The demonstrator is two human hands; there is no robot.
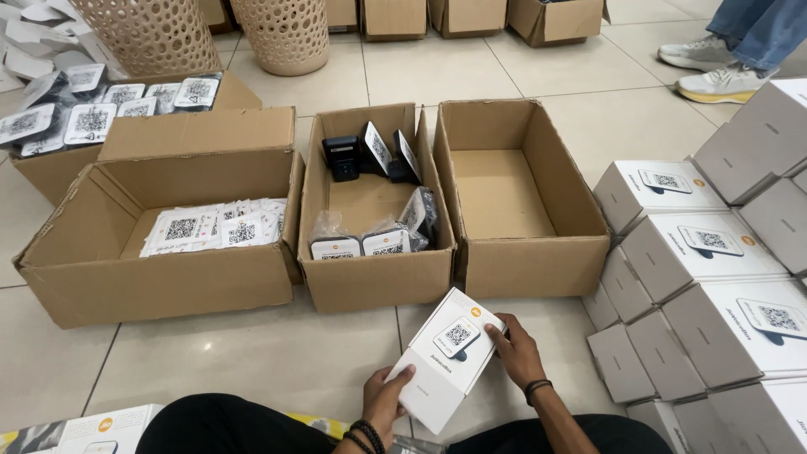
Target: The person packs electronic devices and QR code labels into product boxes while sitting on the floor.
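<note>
Item one: a white carton (pixel 445 360), lower centre of the frame, held tilted between our two hands. Our left hand (pixel 385 402) closes round its lower corner with the thumb on the front face; our right hand (pixel 517 353) wraps its upper right edge, fingers curled — a two-point grip that seems meant to keep the printed face turned up toward us. Item two: three open cardboard boxes in a row across the middle. The left box (pixel 160 277) holds a layer of flat white cards (pixel 214 227); the middle box (pixel 374 273) holds small black devices (pixel 343 157) at the far end and bagged ones (pixel 361 240) at the near end; the right box (pixel 530 265) shows only its bare bottom. Item three: a stack of matching white cartons (pixel 714 286) at the right edge, near our right hand. Surface: a pale tiled floor (pixel 252 361), on which we sit. Upper frame: two perforated baskets (pixel 290 34), further boxes, and another person's shoes (pixel 714 71) at upper right.
</note>
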